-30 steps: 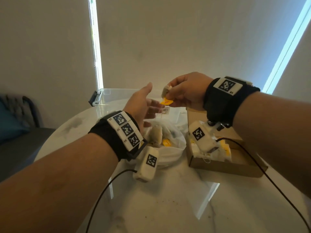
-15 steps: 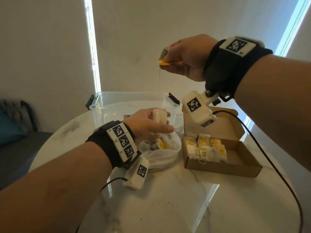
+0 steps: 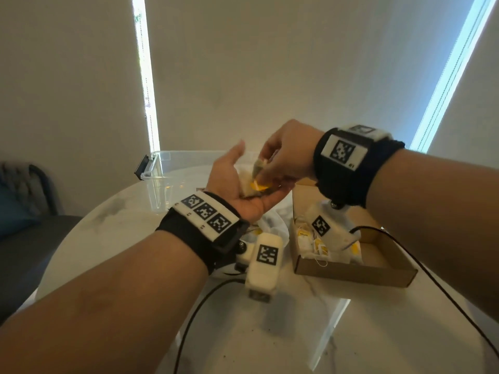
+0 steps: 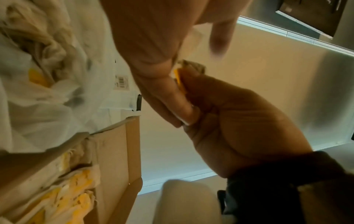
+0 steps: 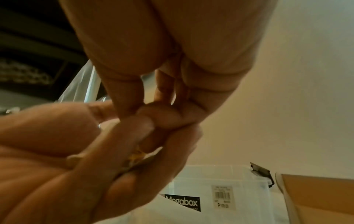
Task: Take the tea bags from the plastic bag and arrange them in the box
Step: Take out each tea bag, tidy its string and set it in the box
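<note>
My left hand (image 3: 234, 184) is turned palm up above the white plastic bag (image 3: 275, 222), thumb raised and fingers stretched to the right. A pale tea bag (image 3: 246, 181) lies on that palm. My right hand (image 3: 266, 172) reaches down from the right and pinches the yellow tag (image 3: 259, 187) against the left fingers. It also holds a darker tea bag (image 3: 257, 166). The left wrist view shows the yellow tag (image 4: 180, 81) squeezed between both hands. The open cardboard box (image 3: 351, 273) stands to the right, with several tea bags (image 3: 305, 238) in its left part.
A clear plastic storage container (image 3: 167, 179) stands behind the hands, its label toward me. The round marble table (image 3: 297, 333) curves off at the left and near edges. Black cables (image 3: 432, 279) trail from both wrists. A dark sofa (image 3: 16, 211) is at the left.
My right hand, raised high with the tag and string half a second ago, has come down onto the left hand. The left hand has turned palm up and loosened its grip on the tea bag.
</note>
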